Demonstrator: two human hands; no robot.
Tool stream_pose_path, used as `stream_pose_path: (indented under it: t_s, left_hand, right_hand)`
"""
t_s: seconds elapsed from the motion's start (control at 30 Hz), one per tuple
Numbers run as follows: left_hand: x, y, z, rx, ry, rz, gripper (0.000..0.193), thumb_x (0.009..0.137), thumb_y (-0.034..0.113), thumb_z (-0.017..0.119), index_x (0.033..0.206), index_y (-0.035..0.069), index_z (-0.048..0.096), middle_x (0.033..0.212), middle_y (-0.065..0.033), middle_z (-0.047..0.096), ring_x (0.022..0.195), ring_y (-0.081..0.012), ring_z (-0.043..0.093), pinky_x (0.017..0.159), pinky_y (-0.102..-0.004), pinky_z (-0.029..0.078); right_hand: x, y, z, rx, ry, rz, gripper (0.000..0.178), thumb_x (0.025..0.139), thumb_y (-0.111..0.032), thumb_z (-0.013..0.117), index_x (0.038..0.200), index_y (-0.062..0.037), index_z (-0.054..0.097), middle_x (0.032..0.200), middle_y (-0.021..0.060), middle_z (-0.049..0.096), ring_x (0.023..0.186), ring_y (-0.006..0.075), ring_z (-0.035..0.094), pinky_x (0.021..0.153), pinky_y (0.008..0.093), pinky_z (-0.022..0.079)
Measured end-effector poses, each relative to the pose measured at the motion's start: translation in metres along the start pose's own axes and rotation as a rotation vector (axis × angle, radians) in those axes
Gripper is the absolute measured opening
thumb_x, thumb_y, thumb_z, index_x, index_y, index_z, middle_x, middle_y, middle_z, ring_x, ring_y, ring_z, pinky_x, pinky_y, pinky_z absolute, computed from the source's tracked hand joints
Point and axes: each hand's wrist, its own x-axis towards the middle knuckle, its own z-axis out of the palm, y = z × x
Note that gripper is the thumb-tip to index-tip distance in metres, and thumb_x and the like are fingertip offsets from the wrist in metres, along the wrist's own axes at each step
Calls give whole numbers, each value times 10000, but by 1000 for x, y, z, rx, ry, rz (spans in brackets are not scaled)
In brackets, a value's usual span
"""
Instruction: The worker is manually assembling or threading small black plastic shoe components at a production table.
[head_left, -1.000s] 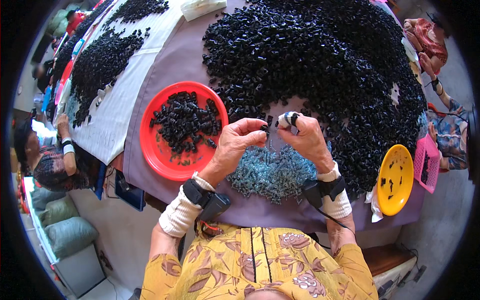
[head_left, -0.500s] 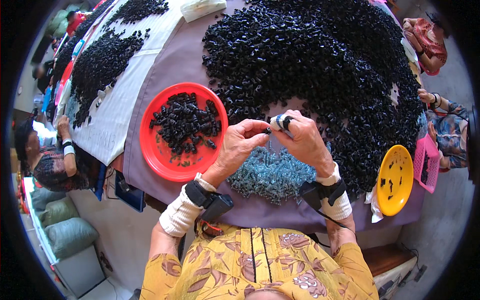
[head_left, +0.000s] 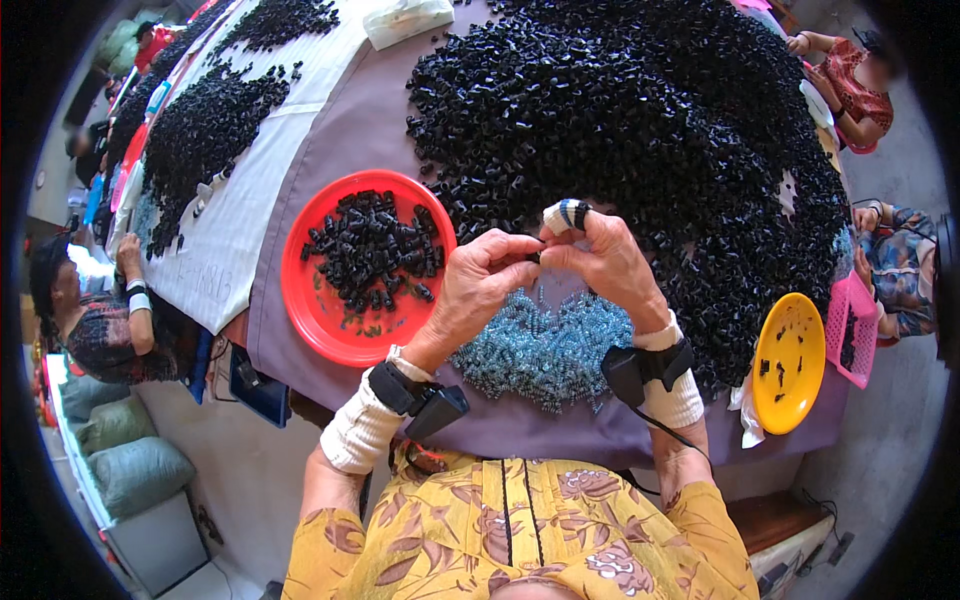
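Both hands above the near half of a cloth-covered table [head_left: 350, 130]. The left hand [head_left: 472, 285] has thumb and forefinger clamped on a small black piece [head_left: 536, 256], which lies midway between the hands. The right hand [head_left: 612, 268], a striped wrap on one finger, meets the piece with its tips; whether it also grips cannot be told. Below both hands, a pile of light-blue spring-like coils [head_left: 540, 350] sits toward the middle of the table's near edge, with a strip of mauve cloth between pile and edge. Toward the near left corner, a red round plate [head_left: 295, 275] bears black pieces; its right rim is close to the left hand, limiting sideways room. A heap of black pieces [head_left: 620, 110] spreads beyond the hands toward the far and right edges. Near the near right corner stand a yellow plate [head_left: 797, 372] and a pink basket [head_left: 856, 294].
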Motion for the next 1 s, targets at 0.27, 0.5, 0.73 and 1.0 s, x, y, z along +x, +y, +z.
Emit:
stream_pose_path:
  t_s: [0.27, 0.5, 0.73, 1.0]
  left_hand:
    - [1, -1, -10, -145, 90, -75, 215, 825, 54, 632, 1030, -10, 620, 838, -61, 656, 715, -123, 635, 688, -242, 516]
    - [1, -6, -12, -175, 88, -79, 209, 826, 66, 638, 1022, -4, 622, 849, -60, 656, 721, -118, 631, 693, -248, 520]
    - [0, -10, -7, -202, 100, -109, 204, 834, 76, 635, 1021, -6, 618, 866, -57, 656, 759, -109, 626, 700, -241, 513]
    - [-1, -4, 0, -126, 44, -93, 205, 848, 60, 626, 1038, -12, 604, 899, -33, 643, 797, -82, 602, 721, -229, 503]
  right_hand:
    - [-1, 48, -3, -706, -26, -99, 158, 756, -161, 648, 710, -16, 605, 763, 109, 592, 746, 299, 580, 671, 421, 447]
    - [-7, 56, 9, -1008, -96, -186, 85, 728, -112, 626, 727, -27, 620, 795, 102, 593, 805, 259, 565, 726, 385, 412]
    - [-10, 40, 5, -763, -68, -157, 105, 730, -116, 640, 763, -22, 607, 783, 113, 597, 788, 291, 568, 713, 402, 424]
    - [-5, -8, 2, -400, 94, -230, 185, 699, -100, 710, 801, -11, 583, 776, 125, 592, 748, 306, 563, 661, 375, 456]
